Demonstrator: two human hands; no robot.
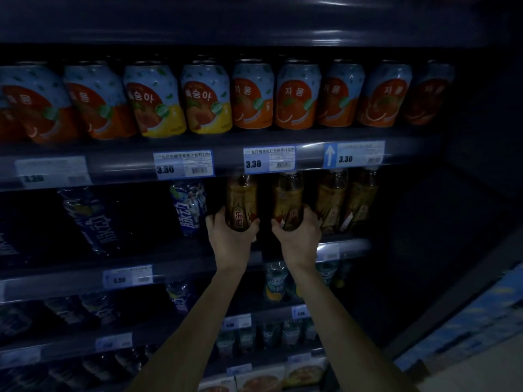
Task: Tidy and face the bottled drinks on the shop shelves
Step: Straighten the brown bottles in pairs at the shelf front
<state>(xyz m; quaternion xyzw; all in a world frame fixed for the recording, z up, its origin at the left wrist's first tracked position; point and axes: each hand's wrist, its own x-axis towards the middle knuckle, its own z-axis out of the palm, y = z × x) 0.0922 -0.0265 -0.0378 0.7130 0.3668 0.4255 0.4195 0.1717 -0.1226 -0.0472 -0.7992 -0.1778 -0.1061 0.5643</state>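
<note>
On the second shelf stand several amber bottles with gold-brown labels. My left hand (pixel 230 239) is wrapped around the base of the leftmost amber bottle (pixel 241 199), whose red characters face out. Beside it my right hand (pixel 298 236) grips the base of the second amber bottle (pixel 287 198), whose label is turned partly sideways. Two more amber bottles (pixel 346 199) stand to the right, untouched. To the left a blue-and-white bottle (pixel 189 206) stands upright.
A row of fruit-drink cans (pixel 252 97) fills the shelf above, with price tags (pixel 268 161) on its front rail. A dark blue bottle (pixel 90 222) leans at the far left. Lower shelves hold more bottles (pixel 276 281) and packets. The scene is dim.
</note>
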